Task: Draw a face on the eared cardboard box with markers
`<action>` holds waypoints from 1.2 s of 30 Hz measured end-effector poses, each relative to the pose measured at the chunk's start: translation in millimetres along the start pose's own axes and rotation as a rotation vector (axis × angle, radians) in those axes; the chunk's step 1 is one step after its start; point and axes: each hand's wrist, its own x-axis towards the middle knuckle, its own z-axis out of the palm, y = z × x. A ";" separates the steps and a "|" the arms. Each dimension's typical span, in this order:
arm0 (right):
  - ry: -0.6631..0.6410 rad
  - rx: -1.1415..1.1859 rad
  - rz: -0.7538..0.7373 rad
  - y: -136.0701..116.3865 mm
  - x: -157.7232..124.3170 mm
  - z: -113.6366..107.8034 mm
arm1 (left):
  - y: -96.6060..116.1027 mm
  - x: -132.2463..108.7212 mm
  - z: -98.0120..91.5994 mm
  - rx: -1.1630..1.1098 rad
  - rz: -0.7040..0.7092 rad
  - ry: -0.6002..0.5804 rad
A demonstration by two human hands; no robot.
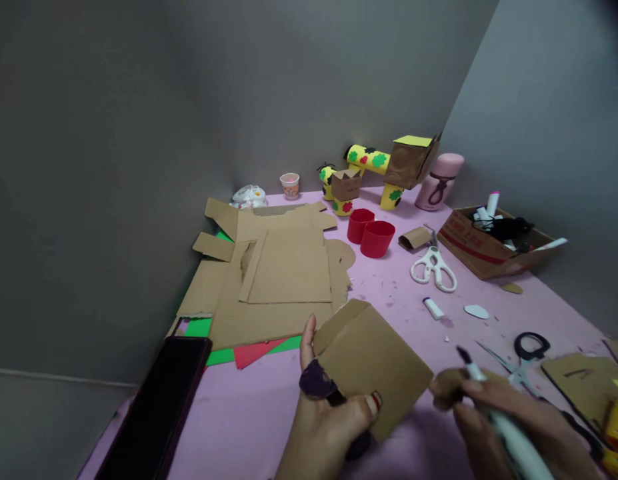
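Note:
My left hand [325, 420] grips a folded brown cardboard piece [371, 363] low in the middle, thumb on top near its lower edge and a finger up along its left side. A dark purple scrap [315, 381] sits under that hand. My right hand [509, 417] is closed round a white marker with a black tip [473, 370], the tip pointing up-left just off the cardboard's right corner.
Flattened cardboard sheets [279, 273] lie over green and red paper [249, 352]. A black phone [156, 407] lies at the left edge. Two red cups [371, 233], white scissors [433, 267], black scissors [526, 353], a box of supplies [493, 243], a pink bottle [439, 181] and yellow tube crafts [369, 170] stand behind.

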 end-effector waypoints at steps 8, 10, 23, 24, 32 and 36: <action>0.068 0.092 0.438 17.5 27.1 2.4 | -1.0 8.2 -8.9 -0.081 -0.153 -0.212; -0.002 0.146 0.483 19.7 27.4 2.5 | -2.8 10.8 -11.0 -0.073 -0.151 -0.237; 0.110 0.460 0.661 25.5 24.4 24.0 | 17.5 23.8 2.3 0.155 -0.207 -0.223; 0.137 0.473 0.655 28.6 24.7 24.5 | 18.4 25.4 3.2 0.156 -0.175 -0.225; 0.321 0.533 0.580 33.7 26.1 32.7 | 24.7 48.1 13.2 0.345 0.009 -0.228; 0.394 0.526 0.546 35.5 28.4 31.5 | 39.4 63.7 23.7 0.431 0.058 -0.357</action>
